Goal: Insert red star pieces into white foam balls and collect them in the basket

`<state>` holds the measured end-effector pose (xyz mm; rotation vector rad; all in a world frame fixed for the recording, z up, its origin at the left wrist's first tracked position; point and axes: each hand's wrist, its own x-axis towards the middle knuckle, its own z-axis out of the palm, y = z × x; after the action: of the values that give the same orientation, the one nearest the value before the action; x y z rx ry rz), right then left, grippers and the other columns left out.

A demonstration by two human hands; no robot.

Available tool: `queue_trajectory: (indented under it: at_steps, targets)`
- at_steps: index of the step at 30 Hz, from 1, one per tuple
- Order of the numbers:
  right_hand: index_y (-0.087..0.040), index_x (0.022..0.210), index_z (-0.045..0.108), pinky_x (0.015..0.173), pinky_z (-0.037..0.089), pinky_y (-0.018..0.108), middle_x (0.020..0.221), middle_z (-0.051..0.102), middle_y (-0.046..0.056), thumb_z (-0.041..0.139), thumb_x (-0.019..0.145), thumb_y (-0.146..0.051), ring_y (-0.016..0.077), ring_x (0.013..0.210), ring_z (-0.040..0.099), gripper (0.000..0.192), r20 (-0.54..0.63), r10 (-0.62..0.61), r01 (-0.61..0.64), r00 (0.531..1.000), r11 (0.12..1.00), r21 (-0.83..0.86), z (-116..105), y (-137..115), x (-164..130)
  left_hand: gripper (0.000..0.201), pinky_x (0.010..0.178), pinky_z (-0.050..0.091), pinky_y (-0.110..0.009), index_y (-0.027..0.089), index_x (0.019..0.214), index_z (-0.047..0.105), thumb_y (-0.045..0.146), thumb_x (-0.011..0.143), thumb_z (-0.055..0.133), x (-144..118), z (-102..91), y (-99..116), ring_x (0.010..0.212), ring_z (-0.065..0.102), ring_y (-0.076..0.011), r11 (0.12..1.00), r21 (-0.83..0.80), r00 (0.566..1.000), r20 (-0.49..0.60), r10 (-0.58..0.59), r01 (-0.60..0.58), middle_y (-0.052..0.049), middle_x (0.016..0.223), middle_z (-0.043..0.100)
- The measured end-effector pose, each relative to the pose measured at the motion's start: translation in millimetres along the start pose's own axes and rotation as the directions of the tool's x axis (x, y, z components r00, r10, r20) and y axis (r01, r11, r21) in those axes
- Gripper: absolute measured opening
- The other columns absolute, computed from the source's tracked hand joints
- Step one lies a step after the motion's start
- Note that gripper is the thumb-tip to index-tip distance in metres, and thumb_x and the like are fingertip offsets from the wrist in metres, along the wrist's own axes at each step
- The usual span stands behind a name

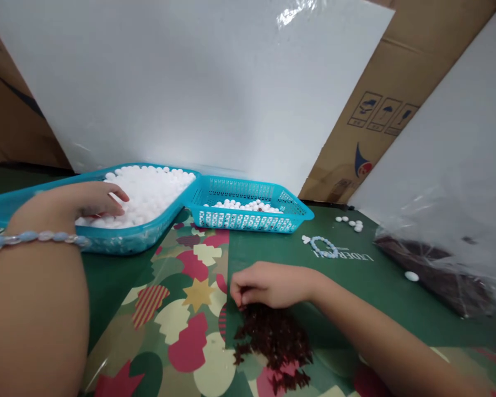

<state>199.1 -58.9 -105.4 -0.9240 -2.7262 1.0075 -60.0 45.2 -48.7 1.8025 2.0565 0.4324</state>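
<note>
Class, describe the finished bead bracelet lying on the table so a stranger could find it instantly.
Start at the smaller turquoise basket of white beads. Just right of it, on the green tablecloth, lies a small ring of pale blue beads, the bracelet. Unlike the loose white beads nearby, it is strung in a closed loop.

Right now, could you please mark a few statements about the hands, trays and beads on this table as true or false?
1. The left hand rests in the large tray of white beads. True.
2. The right hand holds a pair of scissors. False: its fingers are down on a pile of dark brown pieces.
3. The small basket is red. False: it is turquoise and holds white beads.
4. A finished bead bracelet lies on the green table cover, right of the basket. True.
5. The left wrist is bare. False: it wears a pale blue bead bracelet.
</note>
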Motion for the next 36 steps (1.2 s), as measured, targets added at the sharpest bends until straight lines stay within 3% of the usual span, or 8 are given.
queue_trajectory:
  at_steps: [5,9,14,17,21,27,30,36]
  targets:
    - [-0.015,0.06,0.04,0.055,0.036,0.02,0.063,0.047,-0.001,0.039,0.066,0.003,0.0084,0.06,0.045,0.019,-0.248,-0.004,0.041,0.969,0.988,0.147,-8.7,-8.6,-4.8,0.018,0.048,0.035,-0.02,0.009,0.085,0.04,0.01,0.068,0.041,-9.2,-4.1,7.2,0.055,0.043,-0.0082,0.995,-0.051,0.996,0.046,-0.078,0.08,-0.001,0.067,0.043]
    - [-0.016,0.065,0.038,0.052,0.04,0.02,0.061,0.043,-0.002,0.033,0.07,-0.004,0.0074,0.056,0.046,0.014,-0.57,-0.018,0.188,0.821,0.952,0.241,-25.9,-22.9,-0.5,0.018,0.054,0.036,-0.023,0.01,0.084,0.038,0.012,0.066,0.041,-26.3,-13.0,12.9,0.063,0.042,-0.0101,0.98,-0.196,0.999,0.011,0.044,-0.041,-0.002,0.075,0.039]
    - [-0.019,0.072,0.043,0.046,0.044,0.017,0.059,0.044,-0.004,0.037,0.071,-0.015,0.0056,0.051,0.05,0.007,-0.782,-0.05,0.454,0.621,0.837,0.307,-41.0,-33.6,4.4,0.016,0.057,0.036,-0.025,0.011,0.074,0.043,0.009,0.058,0.047,-47.5,-13.6,27.9,0.066,0.042,-0.012,0.901,-0.359,0.968,-0.039,0.247,-0.244,-0.003,0.075,0.041]
    - [-0.018,0.064,0.054,0.044,0.046,0.015,0.054,0.05,-0.002,0.049,0.065,-0.015,0.0068,0.048,0.052,0.006,-0.781,0.058,0.486,0.622,0.754,0.442,-44.6,-31.7,4.8,0.016,0.058,0.037,-0.023,0.015,0.071,0.045,0.013,0.056,0.051,-56.7,-9.0,43.2,0.067,0.044,-0.0113,0.775,-0.485,0.898,-0.049,0.438,-0.405,-0.001,0.073,0.046]
    - [-0.018,0.061,0.058,0.046,0.045,0.012,0.052,0.055,-0.002,0.052,0.061,-0.011,0.0064,0.049,0.053,0.009,-0.757,0.1,0.478,0.646,0.72,0.503,-46.4,-30.1,1.3,0.015,0.057,0.037,-0.018,0.017,0.067,0.047,0.018,0.056,0.055,-69.8,2.8,68.7,0.069,0.046,-0.0097,0.524,-0.647,0.721,-0.057,0.691,-0.553,0.0,0.072,0.049]
    - [-0.019,0.059,0.054,0.046,0.042,0.013,0.05,0.051,-0.005,0.046,0.061,-0.006,0.0046,0.048,0.05,0.015,-0.858,-0.006,0.538,0.514,0.781,0.317,-44.8,-32.6,-3.8,0.01,0.058,0.038,-0.015,0.018,0.067,0.051,0.011,0.06,0.053,-78.9,25.7,94.0,0.065,0.047,-0.0067,0.297,-0.791,0.525,-0.035,0.85,-0.534,0.002,0.069,0.051]
    - [-0.018,0.057,0.052,0.049,0.041,0.016,0.056,0.049,-0.003,0.047,0.06,-0.007,0.0061,0.052,0.049,0.012,-0.883,-0.037,0.545,0.467,0.799,0.255,-43.9,-32.8,-3.7,0.013,0.055,0.038,-0.013,0.019,0.066,0.051,0.008,0.061,0.053,-80.4,31.0,98.6,0.064,0.048,-0.0058,0.228,-0.844,0.5,-0.055,0.864,-0.486,0.003,0.069,0.052]
    - [-0.018,0.062,0.046,0.05,0.039,0.022,0.061,0.045,-0.002,0.041,0.065,-0.01,0.009,0.055,0.047,0.01,-0.886,-0.141,0.527,0.441,0.84,0.128,-41.3,-31.8,-2.3,0.013,0.054,0.039,-0.013,0.019,0.061,0.055,0.006,0.057,0.056,-82.0,33.3,100.4,0.067,0.047,-0.0066,0.183,-0.896,0.531,-0.067,0.845,-0.404,0.002,0.076,0.05]
